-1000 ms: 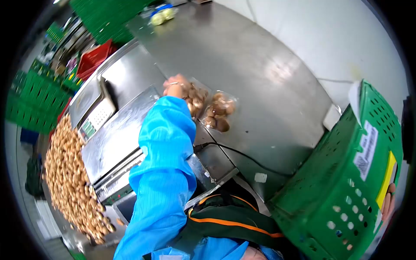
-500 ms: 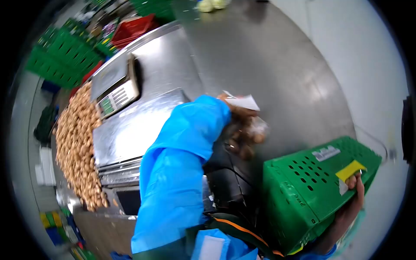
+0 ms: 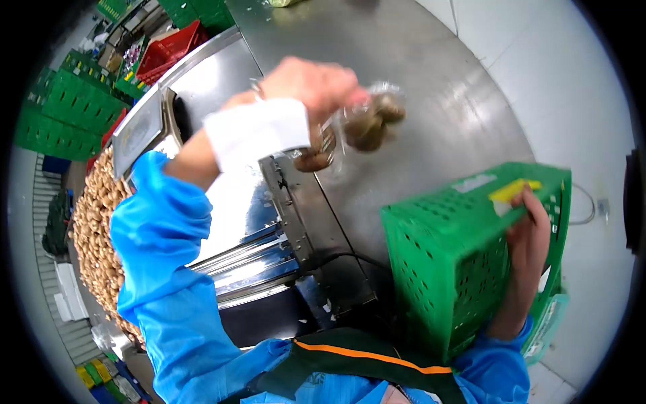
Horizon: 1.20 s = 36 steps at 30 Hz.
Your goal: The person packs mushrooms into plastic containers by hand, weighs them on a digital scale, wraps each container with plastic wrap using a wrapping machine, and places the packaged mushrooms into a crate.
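On the left, a heap of loose mushrooms (image 3: 101,229) lies near a scale (image 3: 139,129). The left hand (image 3: 306,84) clutches clear packs of mushrooms (image 3: 367,131) over the steel table (image 3: 437,87). Rightmost, the right hand's (image 3: 527,225) fingers grasp a tilted green crate (image 3: 424,242) beside its yellow label (image 3: 508,193).

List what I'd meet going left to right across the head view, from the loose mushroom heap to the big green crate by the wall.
Mushroom heap → scale → left hand → mushroom packs in its grip → big green crate.
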Each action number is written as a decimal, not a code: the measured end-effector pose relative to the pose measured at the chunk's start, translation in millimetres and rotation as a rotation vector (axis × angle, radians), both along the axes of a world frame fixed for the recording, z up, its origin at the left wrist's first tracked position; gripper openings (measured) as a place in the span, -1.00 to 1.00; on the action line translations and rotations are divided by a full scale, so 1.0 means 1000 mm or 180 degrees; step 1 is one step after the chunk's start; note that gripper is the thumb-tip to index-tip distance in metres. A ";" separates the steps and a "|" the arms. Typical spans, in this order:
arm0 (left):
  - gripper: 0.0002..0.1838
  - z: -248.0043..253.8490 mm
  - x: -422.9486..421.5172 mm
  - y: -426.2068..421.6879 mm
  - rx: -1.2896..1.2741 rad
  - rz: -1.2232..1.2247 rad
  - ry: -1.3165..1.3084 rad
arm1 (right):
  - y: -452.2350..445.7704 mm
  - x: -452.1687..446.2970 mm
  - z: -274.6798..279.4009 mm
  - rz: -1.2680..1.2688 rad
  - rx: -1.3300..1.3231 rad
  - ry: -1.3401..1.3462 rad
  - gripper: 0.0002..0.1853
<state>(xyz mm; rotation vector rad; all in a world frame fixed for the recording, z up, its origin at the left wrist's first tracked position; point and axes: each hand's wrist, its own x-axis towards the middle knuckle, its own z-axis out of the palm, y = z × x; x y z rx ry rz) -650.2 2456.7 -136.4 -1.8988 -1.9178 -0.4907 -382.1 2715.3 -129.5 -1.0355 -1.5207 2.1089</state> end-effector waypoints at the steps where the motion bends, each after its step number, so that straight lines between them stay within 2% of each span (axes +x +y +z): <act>1: -0.72 0.024 0.007 -0.003 0.0357 0.0417 0.0250 | -0.003 -0.018 -0.013 0.0034 -0.0229 0.0364 -0.70; 2: -0.75 0.048 0.010 -0.007 0.0364 0.0429 0.0402 | 0.000 -0.035 -0.027 0.0522 -0.0449 0.0614 -0.77; 3: -0.76 0.070 0.013 -0.006 0.0400 0.0432 0.0566 | 0.000 -0.051 -0.048 0.0576 -0.0527 0.0605 -0.81; 4: -0.76 0.087 0.017 0.000 0.0489 0.0238 0.0617 | -0.009 -0.063 -0.059 0.0595 -0.0654 0.0611 -0.82; 6: -0.77 0.123 0.039 0.015 0.0508 0.0109 0.0747 | -0.005 -0.078 -0.100 0.1216 -0.1252 0.0678 -0.81; 7: -0.77 0.138 0.050 0.022 0.0407 0.0117 0.0720 | -0.018 -0.074 -0.079 0.1321 -0.0784 0.0268 -0.65; 9: -0.79 0.151 0.074 0.050 0.0383 -0.0266 0.0887 | -0.030 -0.043 -0.047 0.1401 0.0251 0.0137 -0.41; 11: -0.81 0.143 0.103 0.091 0.0282 -0.0660 0.0831 | -0.037 -0.008 -0.014 0.1325 0.0485 0.1502 -0.13; 12: -0.81 0.135 0.118 0.109 -0.0043 -0.0963 0.0317 | -0.041 0.006 0.001 0.1426 0.0994 0.1665 -0.06; 14: -0.80 0.121 0.150 0.150 -0.0495 -0.1332 -0.0206 | -0.048 0.016 0.012 0.1518 0.1290 0.1729 0.09; 15: -0.79 0.115 0.161 0.165 -0.0621 -0.1417 -0.0253 | -0.032 0.022 -0.001 0.1418 0.1245 0.1332 0.00; 16: -0.79 0.109 0.156 0.172 -0.0200 -0.1451 -0.0377 | -0.017 0.028 -0.014 0.1331 0.1178 0.0942 -0.07; 18: -0.77 0.097 0.135 0.189 0.0632 -0.1472 -0.0703 | -0.005 0.051 -0.027 0.0820 0.0151 0.1042 -0.28; 19: -0.75 0.092 0.109 0.178 0.0660 -0.0906 -0.1056 | 0.005 0.065 -0.048 0.0537 -0.0349 0.0949 -0.40; 20: -0.73 0.078 0.077 0.169 0.0653 -0.0255 -0.1508 | 0.018 0.079 -0.077 0.0395 -0.0802 0.0879 -0.42; 22: -0.71 0.024 0.006 0.139 0.0603 0.0966 -0.1828 | 0.035 0.085 -0.131 0.0195 -0.1411 0.0845 -0.47; 23: -0.58 -0.031 -0.049 0.124 0.0517 0.1560 -0.2013 | 0.040 0.080 -0.154 0.0127 -0.1580 0.0840 -0.48; 24: -0.33 -0.081 -0.091 0.104 -0.0083 0.2472 -0.2067 | 0.046 0.070 -0.175 -0.0112 -0.1630 0.0634 -0.48; 25: -0.05 -0.118 -0.109 0.089 -0.0616 0.3217 -0.2329 | 0.051 0.051 -0.194 -0.0168 -0.1879 0.0843 -0.49; 27: 0.12 -0.161 -0.101 0.077 -0.1128 0.3780 -0.2055 | 0.061 0.005 -0.233 -0.0408 -0.1399 0.0758 -0.50; 29: 0.18 -0.183 -0.081 0.083 -0.1687 0.3620 -0.1583 | 0.058 -0.025 -0.247 -0.1011 -0.1168 -0.0022 -0.52; 30: 0.22 -0.188 -0.067 0.090 -0.1965 0.3501 -0.1355 | 0.058 -0.027 -0.252 -0.0947 -0.0711 -0.0429 -0.52; 31: 0.10 -0.189 -0.057 0.097 -0.2130 0.3587 -0.0897 | 0.060 -0.025 -0.257 -0.0854 -0.0251 -0.0850 -0.51; 32: 0.02 -0.206 -0.066 0.100 -0.2016 0.3620 -0.0375 | 0.067 -0.023 -0.276 -0.0818 0.0575 -0.1653 -0.49; 33: -0.06 -0.229 -0.084 0.094 -0.1909 0.3647 0.0140 | 0.074 -0.017 -0.264 -0.0384 0.0593 -0.1632 -0.40; 35: -0.26 -0.274 -0.156 0.065 -0.0672 0.2645 0.0193 | 0.073 -0.006 -0.242 -0.0535 0.0315 -0.1558 -0.33; 36: -0.33 -0.258 -0.176 0.059 -0.0741 0.2892 -0.1011 | 0.073 0.001 -0.219 -0.0667 0.0538 -0.1435 -0.29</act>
